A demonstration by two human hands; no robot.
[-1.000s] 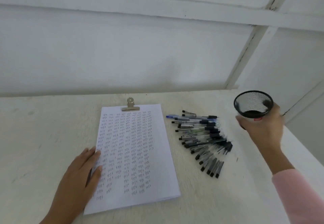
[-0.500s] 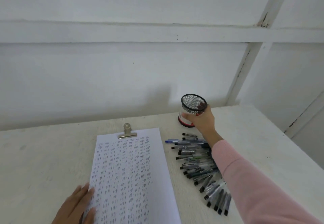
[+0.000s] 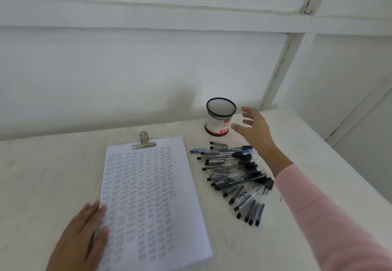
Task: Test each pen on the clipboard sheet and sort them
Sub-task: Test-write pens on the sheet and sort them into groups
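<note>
A white sheet covered in rows of small pen marks lies under a metal clip on the table. My left hand rests flat on the sheet's lower left edge. To the right of the sheet lies a fanned pile of several pens, mostly black-capped, one blue at the top. A black mesh pen cup with a white and red label stands upright behind the pens. My right hand hovers just right of the cup, fingers spread, holding nothing.
The white table meets a white wall at the back. Its right edge runs diagonally toward the near right. My pink sleeve crosses the lower right, beside the pen pile.
My right hand carried the mesh cup from the right side, set it upright behind the pens, and has let go and drawn slightly right. The left hand stays on the sheet.
</note>
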